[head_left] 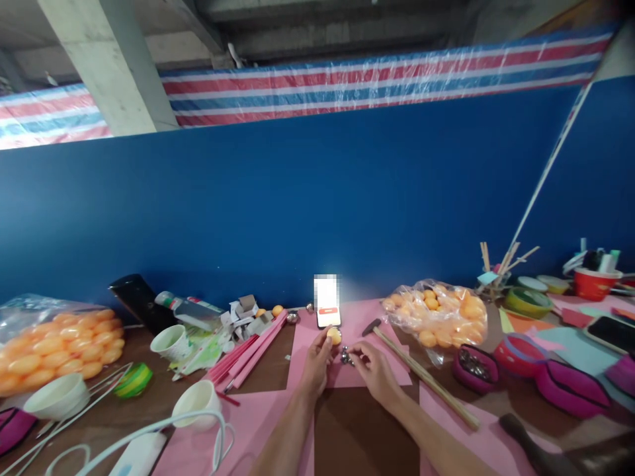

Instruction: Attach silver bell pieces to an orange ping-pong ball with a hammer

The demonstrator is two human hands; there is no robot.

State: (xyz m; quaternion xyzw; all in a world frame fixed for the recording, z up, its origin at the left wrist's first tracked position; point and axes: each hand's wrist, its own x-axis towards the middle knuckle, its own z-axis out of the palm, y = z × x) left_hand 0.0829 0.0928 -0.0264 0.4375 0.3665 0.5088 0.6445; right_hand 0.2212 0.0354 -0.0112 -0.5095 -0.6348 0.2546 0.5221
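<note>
My left hand (318,360) is closed around a small orange-yellow ball (334,336), held up over the pink paper (303,330). Close beside it, my right hand (376,370) has thumb and fingers pinched at a small cluster of shiny metal pieces (344,356); their exact kind is too small to make out. The two hands are near each other but apart. Just beyond them a phone (328,314) with a lit screen stands upright. To the right of my right hand lies a hammer (426,377) with a wooden handle.
Bags of orange balls stand at right (431,314) and far left (59,347). Pink sticks (253,357), white cups (196,403) and a white cable (149,423) lie left. At right are a magenta bowl of metal pieces (475,367) and a red cup (595,284). A blue wall (297,198) rises behind.
</note>
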